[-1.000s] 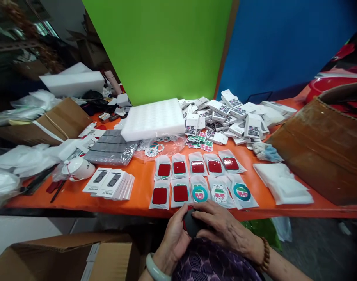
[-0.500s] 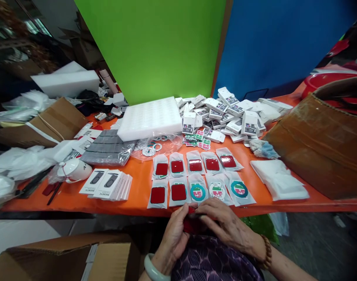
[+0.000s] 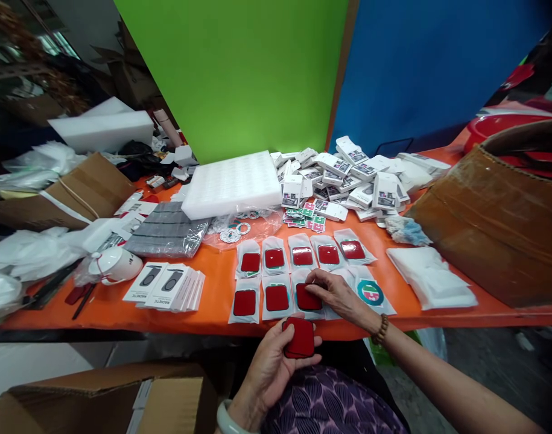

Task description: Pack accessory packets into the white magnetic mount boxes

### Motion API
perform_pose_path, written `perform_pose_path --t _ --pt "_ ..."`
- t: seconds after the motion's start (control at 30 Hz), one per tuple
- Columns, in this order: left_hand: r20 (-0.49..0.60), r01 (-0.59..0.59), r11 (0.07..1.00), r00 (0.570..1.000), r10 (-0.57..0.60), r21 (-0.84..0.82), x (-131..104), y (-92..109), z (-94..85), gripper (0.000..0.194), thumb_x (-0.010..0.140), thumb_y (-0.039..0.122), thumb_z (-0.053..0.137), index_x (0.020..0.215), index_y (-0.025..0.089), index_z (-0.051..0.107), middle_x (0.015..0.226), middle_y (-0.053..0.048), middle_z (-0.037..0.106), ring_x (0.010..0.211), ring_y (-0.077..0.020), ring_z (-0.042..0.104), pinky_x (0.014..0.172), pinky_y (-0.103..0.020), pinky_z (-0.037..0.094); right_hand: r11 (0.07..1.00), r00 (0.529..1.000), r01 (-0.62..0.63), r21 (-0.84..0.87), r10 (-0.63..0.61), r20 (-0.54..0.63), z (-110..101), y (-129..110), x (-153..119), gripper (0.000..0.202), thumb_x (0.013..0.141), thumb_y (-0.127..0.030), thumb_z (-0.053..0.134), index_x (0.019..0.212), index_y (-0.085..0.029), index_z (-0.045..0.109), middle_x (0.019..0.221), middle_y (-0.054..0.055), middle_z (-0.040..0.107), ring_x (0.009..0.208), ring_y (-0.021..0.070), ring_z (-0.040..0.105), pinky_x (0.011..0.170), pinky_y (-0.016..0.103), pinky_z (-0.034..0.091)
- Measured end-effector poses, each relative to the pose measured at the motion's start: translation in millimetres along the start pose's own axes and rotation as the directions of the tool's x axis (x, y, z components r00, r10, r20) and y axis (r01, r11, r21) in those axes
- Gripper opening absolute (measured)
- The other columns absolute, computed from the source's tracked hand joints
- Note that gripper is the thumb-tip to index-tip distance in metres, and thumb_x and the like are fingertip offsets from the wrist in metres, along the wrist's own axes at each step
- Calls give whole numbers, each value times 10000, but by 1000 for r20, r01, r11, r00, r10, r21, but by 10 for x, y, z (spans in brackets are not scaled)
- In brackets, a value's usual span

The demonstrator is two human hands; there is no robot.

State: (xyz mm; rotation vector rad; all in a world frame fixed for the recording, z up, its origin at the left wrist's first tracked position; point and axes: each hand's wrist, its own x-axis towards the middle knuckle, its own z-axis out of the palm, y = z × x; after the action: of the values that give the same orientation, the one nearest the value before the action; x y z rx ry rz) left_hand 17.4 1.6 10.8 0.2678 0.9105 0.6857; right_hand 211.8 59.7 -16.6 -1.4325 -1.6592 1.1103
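Observation:
Two rows of white pouches lie on the orange table, most topped with a red square [image 3: 277,298]. My right hand [image 3: 338,296] pinches the edge of a red square [image 3: 309,296] lying on the third pouch of the front row. Below the table's front edge, my left hand [image 3: 276,361] holds a small stack of red squares [image 3: 300,337], thumb on top. At the right end of the front row, a pouch shows a teal ring [image 3: 370,292] with a pink and green card. The pouch beside it is partly hidden by my right hand.
White boxes [image 3: 339,175] are heaped behind the pouches, near a white foam block [image 3: 233,184]. Magnetic boxes [image 3: 164,284] and a white mug [image 3: 115,264] stand left. Folded white bags [image 3: 429,277] and a brown carton [image 3: 493,223] are right. An open carton [image 3: 99,386] sits below left.
My right hand has left the stack and moved forward to the front row. A red square now covers the third pouch's ring there. My left hand has opened out under the stack.

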Motion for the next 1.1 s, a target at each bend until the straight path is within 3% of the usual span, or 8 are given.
perform_pose_path --t 0.33,0.47,0.57,0.67,0.77,0.93,1.1 --pt "-105 -104 995 989 104 1 42 -14 22 280 760 258 733 996 143 635 933 -95 715 837 -232 687 794 -464 562 909 974 139 -392 -196 -109 120 29 -67 75 902 -185 483 882 -187 556 879 50 569 724 163 542 655 281 438" --pt "-109 -125 992 986 125 8 77 -27 36 273 748 272 746 968 147 642 939 -87 715 848 -224 680 785 -430 566 967 982 75 -243 -114 -148 21 -122 -229 106 925 -264 499 943 -190 572 890 47 594 698 153 543 675 291 444" --pt "-64 -138 990 988 140 39 113 -58 91 291 742 292 752 973 147 649 964 -90 717 845 -213 681 766 -364 563 999 999 -31 -18 31 30 -13 -199 -423 130 880 -329 585 917 -205 603 839 15 632 716 154 560 679 282 445" --pt "-6 -110 990 994 111 93 137 -104 166 328 738 319 755 987 130 656 960 -115 722 820 -218 693 737 -327 556 957 981 -147 250 109 160 -28 -164 -570 150 835 -338 622 902 -204 608 821 2 638 734 149 566 664 266 446" --pt "-19 -68 991 997 70 119 141 -142 213 357 720 336 769 984 124 655 902 -124 733 781 -232 706 712 -334 558 881 975 -220 419 195 102 -158 -40 -582 216 780 -381 657 846 -192 578 690 -29 573 610 115 503 558 233 395" --pt "-54 -54 993 997 60 107 132 -144 216 315 711 331 777 910 121 654 852 -131 736 819 -265 713 741 -360 563 896 957 -262 359 290 -27 -496 179 -419 301 736 -448 677 827 -183 567 607 -58 494 487 79 361 458 217 258" --pt "-56 -41 996 997 45 74 107 -128 240 285 770 339 725 944 127 649 892 -131 735 900 -274 703 798 -377 556 981 979 -188 52 192 -75 -511 247 -325 200 801 -372 613 844 -176 614 662 -24 568 558 119 461 526 248 358"
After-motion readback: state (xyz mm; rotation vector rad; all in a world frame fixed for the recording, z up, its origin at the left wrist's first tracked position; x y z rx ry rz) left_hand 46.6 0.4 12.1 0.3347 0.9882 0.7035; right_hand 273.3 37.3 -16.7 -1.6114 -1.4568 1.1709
